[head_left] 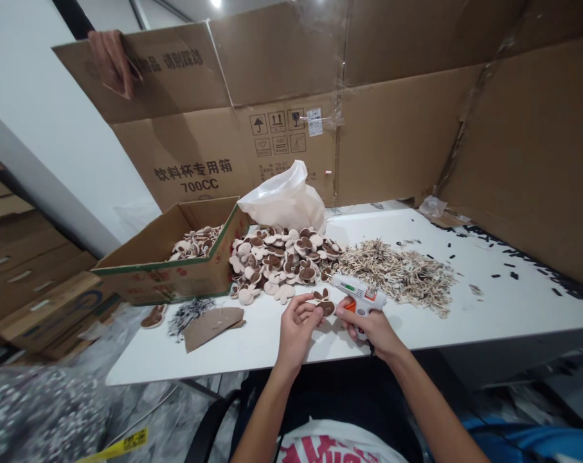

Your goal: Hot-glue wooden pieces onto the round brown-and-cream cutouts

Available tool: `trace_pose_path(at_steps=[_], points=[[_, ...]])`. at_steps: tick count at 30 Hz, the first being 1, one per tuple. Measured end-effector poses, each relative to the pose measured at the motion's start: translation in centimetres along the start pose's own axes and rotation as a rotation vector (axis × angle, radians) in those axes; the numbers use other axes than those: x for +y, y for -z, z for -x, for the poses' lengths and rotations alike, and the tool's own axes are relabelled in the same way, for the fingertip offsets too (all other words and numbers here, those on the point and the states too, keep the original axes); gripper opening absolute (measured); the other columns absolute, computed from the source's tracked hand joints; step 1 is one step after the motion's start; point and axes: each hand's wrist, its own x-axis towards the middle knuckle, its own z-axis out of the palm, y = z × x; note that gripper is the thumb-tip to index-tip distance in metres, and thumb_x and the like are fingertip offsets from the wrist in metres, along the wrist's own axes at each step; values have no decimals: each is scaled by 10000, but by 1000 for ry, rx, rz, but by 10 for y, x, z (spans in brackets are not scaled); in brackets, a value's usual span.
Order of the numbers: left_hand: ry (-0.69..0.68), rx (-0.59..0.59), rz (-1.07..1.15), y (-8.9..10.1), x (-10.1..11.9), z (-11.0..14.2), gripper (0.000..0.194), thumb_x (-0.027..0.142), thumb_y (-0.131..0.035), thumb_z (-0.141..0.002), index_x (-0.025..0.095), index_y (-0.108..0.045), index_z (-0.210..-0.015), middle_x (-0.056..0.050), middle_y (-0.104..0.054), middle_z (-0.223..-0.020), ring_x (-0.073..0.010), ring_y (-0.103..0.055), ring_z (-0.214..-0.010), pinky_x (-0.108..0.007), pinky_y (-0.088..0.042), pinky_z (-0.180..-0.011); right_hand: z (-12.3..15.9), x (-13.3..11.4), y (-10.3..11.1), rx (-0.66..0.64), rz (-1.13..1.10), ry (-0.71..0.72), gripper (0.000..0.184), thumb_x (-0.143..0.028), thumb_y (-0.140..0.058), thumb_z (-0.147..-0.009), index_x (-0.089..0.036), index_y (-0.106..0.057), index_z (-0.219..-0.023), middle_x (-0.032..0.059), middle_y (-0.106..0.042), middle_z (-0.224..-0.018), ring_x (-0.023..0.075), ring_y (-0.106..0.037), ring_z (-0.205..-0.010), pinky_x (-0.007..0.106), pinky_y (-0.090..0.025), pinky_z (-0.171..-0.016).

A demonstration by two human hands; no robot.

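Left hand (pixel 299 323) pinches a brown bunny-shaped piece (pixel 326 308) between thumb and fingers, over the front of the white table (pixel 267 347); right hand (pixel 372 326) is wrapped round the handle of a white glue gun (pixel 357 289), index finger near the orange trigger. Nozzle sits just above the piece, pointing left toward the heap; can't tell if glue is out. Risks, judged: tip looks close to the left fingers, so a small slip could burn them if it's hot; too hard a squeeze could flood the little piece; a drip could stick pieces in the bunny heap (pixel 276 267) together; a wide swing of the gun could drag strands from the pale strip pile (pixel 402 276) beside it. Containers: open-topped cardboard box (pixel 168 283) at left, part filled with similar brown-and-cream pieces (pixel 199 243); white plastic bag (pixel 286 199) slumped behind the heap, contents hidden; clear plastic bag (pixel 40 411) at lower left, lots of small dark and white bits, too blurred to name. Another person's hand (pixel 112 61) hangs over the tall cardboard screen (pixel 392 128), holding nothing visible.
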Motion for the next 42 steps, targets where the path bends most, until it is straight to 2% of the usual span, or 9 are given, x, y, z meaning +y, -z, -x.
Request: trace_pose_path(at_steps=[9,13,17,22,29,32,35,37,42], points=[[-26,102,51,6,0,2,414,379,-819,-804,174,-639,-1115,1,-676,-805,-131,-659,-690,-252,-545,-705,-7,3,2,260,-230,-20,373,-521,-811,-783,-203,-633,-866,-23,-567,-621,101,-447,-439,208,-296,-342],[-60,167,40,11,1,5,395,392,-793,-824,173,-642,-1116,2,-665,-819,-121,-639,-681,-245,-541,-685,-8,2,1,289,-268,-2,386,-522,-837,-762,-196,-646,-844,-23,-558,-609,94,-454,-445,194,-296,-335],[-40,33,-79,14,3,6,384,399,-791,-832,173,-649,-1108,-18,-668,-846,-134,-641,-708,-254,-539,-693,-7,5,1,296,-239,43,423,-399,-944,-654,-192,-690,-921,-58,-535,-575,84,-472,-461,181,-372,-399],[-28,-146,-222,10,7,4,336,383,-788,-845,175,-671,-1080,-49,-680,-896,-161,-651,-807,-266,-539,-740,-7,5,1,214,-250,46,363,-499,-851,-769,-178,-715,-870,-10,-623,-664,86,-496,-459,201,-407,-414],[-59,-245,-307,2,12,-1,278,389,-761,-876,176,-702,-1045,-60,-724,-907,-172,-671,-828,-260,-523,-752,-5,5,-3,156,-120,79,355,-493,-857,-777,-180,-711,-860,-35,-569,-537,113,-509,-452,220,-448,-451],[-70,-240,-320,2,12,-5,272,407,-707,-918,181,-702,-1069,-68,-741,-937,-184,-690,-817,-282,-543,-750,-5,6,-3,209,-120,65,367,-485,-876,-753,-176,-707,-854,-41,-558,-524,107,-492,-446,212,-433,-441],[-185,-118,-472,5,11,-7,249,401,-571,-1003,197,-695,-1075,-69,-745,-975,-191,-697,-803,-321,-555,-766,-7,6,-2,298,-184,46,389,-489,-889,-730,-178,-697,-864,-42,-558,-517,107,-493,-440,207,-413,-427],[-336,-110,-697,7,11,-6,228,356,-532,-1024,209,-698,-1074,-72,-734,-1003,-209,-683,-869,-352,-541,-818,-9,6,-1,343,-222,45,390,-490,-887,-731,-180,-688,-861,-39,-557,-499,110,-495,-430,206,-396,-417],[-593,-385,-1140,7,14,2,223,312,-614,-990,241,-682,-1191,-87,-678,-1232,-290,-556,-1186,-459,-451,-1010,-12,9,0,414,-316,70,372,-438,-908,-716,-189,-685,-879,-45,-560,-503,105,-487,-427,206,-393,-421]])
